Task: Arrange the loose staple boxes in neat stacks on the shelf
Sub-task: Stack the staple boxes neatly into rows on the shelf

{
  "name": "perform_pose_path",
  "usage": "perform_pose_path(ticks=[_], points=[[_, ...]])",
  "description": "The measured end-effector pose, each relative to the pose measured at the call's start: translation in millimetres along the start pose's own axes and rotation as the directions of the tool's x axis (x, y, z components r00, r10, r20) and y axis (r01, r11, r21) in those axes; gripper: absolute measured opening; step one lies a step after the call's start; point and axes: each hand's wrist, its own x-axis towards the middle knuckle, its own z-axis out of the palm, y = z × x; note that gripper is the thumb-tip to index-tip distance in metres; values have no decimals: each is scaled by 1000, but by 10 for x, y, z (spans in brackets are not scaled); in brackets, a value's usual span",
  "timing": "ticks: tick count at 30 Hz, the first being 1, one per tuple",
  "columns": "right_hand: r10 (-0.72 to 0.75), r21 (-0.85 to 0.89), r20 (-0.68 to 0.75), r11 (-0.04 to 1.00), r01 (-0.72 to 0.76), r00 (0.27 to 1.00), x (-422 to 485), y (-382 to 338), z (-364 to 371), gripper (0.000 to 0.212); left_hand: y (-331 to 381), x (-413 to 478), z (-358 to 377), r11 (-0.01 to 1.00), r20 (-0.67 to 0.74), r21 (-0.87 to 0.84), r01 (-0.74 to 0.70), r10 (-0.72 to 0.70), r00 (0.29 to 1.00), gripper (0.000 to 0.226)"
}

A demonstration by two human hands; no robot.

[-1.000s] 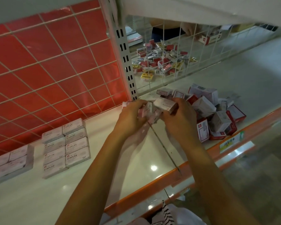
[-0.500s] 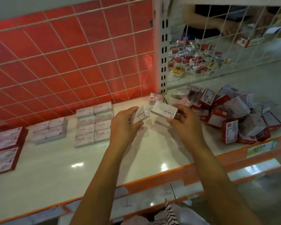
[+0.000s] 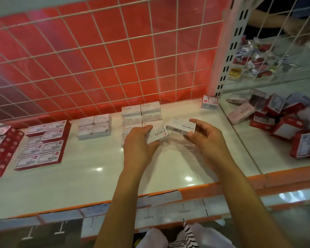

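My left hand (image 3: 139,143) grips a white staple box (image 3: 158,134) low over the white shelf (image 3: 97,169), right against the front of a neat stack of white staple boxes (image 3: 140,113). My right hand (image 3: 207,138) holds a second white staple box (image 3: 182,128) just to the right, above the shelf. A smaller stack of white boxes (image 3: 95,127) and flat groups of red-edged boxes (image 3: 43,144) lie to the left. A loose pile of red and white staple boxes (image 3: 283,122) sits at the right.
A red wire-grid back panel (image 3: 97,59) closes the shelf behind. A single box (image 3: 210,102) stands by the white upright post (image 3: 227,51). Behind the right mesh, another person's arm (image 3: 279,24) reaches over more loose boxes. The orange shelf edge (image 3: 195,189) runs in front.
Both hands carried their boxes leftward from the loose pile to the front of the stacked white boxes. The view swung left, bringing more stacks into sight.
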Motion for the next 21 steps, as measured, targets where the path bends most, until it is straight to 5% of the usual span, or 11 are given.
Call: perform_pose_path(ticks=[9, 17, 21], points=[[-2, -48, 86, 999, 6, 996, -91, 157, 396, 36, -344, -93, -261, 997, -20, 69, 31, -29, 999, 56], [-285, -379, -19, 889, 257, 958, -183, 303, 854, 44, -441, -94, -239, 995, -70, 71, 76, -71, 995, 54], [-347, -491, 53, 807, 327, 936, -197, 359, 981, 47, -493, -62, -265, 996, -47, 36, 80, -78, 996, 52]])
